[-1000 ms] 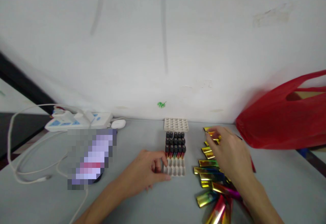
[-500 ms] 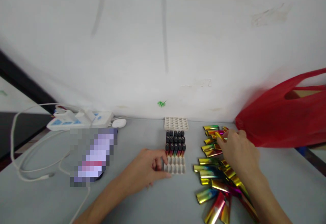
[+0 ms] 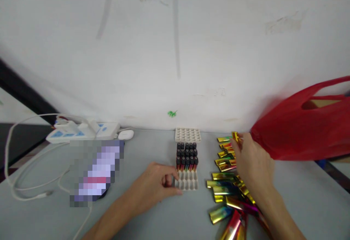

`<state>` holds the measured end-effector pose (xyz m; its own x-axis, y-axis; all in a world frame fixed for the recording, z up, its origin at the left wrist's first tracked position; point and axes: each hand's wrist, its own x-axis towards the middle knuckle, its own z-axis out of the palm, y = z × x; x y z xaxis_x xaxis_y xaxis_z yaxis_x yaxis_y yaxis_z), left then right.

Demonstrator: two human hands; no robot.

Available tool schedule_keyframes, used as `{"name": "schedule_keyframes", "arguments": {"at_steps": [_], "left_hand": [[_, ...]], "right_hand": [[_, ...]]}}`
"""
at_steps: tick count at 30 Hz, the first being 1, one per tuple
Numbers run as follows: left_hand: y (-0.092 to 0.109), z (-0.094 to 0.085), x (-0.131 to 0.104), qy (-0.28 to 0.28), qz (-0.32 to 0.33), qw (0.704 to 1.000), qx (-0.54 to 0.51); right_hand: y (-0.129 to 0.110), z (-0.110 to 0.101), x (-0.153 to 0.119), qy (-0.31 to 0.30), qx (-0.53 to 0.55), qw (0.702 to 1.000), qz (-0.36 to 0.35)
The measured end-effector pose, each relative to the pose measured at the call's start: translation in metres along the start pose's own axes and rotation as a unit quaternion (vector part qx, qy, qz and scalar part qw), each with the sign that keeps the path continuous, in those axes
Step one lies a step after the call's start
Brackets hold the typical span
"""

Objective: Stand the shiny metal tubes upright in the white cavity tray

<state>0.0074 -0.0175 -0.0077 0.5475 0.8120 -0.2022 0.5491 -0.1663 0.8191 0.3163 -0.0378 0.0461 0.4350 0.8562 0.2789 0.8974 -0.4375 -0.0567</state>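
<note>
My left hand (image 3: 154, 183) has its fingers curled, thumb and forefinger pinching the left side of a white tray (image 3: 188, 182) with rows of hollows. Several black-topped small tubes (image 3: 187, 152) with shiny red-gold lower parts stand upright in rows in the tray's middle. My right hand (image 3: 253, 161) is closed around a shiny gold metallic sleeve (image 3: 234, 136), which is tipped up between thumb and fingers above the far end of a pile. That pile of metallic sleeves (image 3: 225, 190), gold, blue, green and red, lies under and beside the right hand.
The tray's far end (image 3: 187, 135) lies close to the wall. A red bag (image 3: 298, 127) stands at right. On the left are a power strip (image 3: 90, 132), a white earphone case (image 3: 126, 134), a blurred-out phone (image 3: 101, 170) and a looping white cable (image 3: 30, 198).
My right hand has lifted a gold sleeve off the far end of the pile and tipped it up. My left hand stays at the tray. The view has shifted slightly.
</note>
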Motion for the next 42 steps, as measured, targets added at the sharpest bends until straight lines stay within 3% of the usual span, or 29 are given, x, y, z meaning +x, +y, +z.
{"name": "schedule_keyframes", "arguments": {"at_steps": [4,7,13,16,24,32,42], "left_hand": [[-0.003,0.001,0.0,-0.002,0.006,1.0,-0.003],[-0.004,0.001,0.001,-0.003,0.01,1.0,0.0],[0.0,0.0,0.001,0.001,0.033,0.999,0.04],[0.003,0.0,0.0,-0.002,0.048,0.998,0.049],[0.007,-0.001,-0.001,-0.003,0.051,0.997,0.064],[0.006,-0.002,0.0,0.01,0.065,0.995,0.08],[0.009,-0.004,-0.001,0.008,0.055,0.994,0.091]], "right_hand": [[-0.002,0.003,-0.003,0.052,0.161,0.983,-0.07],[-0.008,0.003,-0.008,0.038,0.336,0.937,-0.092],[-0.023,0.0,-0.017,-0.006,0.493,0.869,-0.041],[-0.028,0.0,-0.019,-0.04,0.569,0.821,-0.022],[-0.03,0.007,-0.022,-0.097,0.653,0.751,0.011],[-0.039,0.006,-0.029,-0.27,0.778,0.566,0.018],[-0.042,-0.006,-0.029,-0.382,0.799,0.464,0.023]]}}
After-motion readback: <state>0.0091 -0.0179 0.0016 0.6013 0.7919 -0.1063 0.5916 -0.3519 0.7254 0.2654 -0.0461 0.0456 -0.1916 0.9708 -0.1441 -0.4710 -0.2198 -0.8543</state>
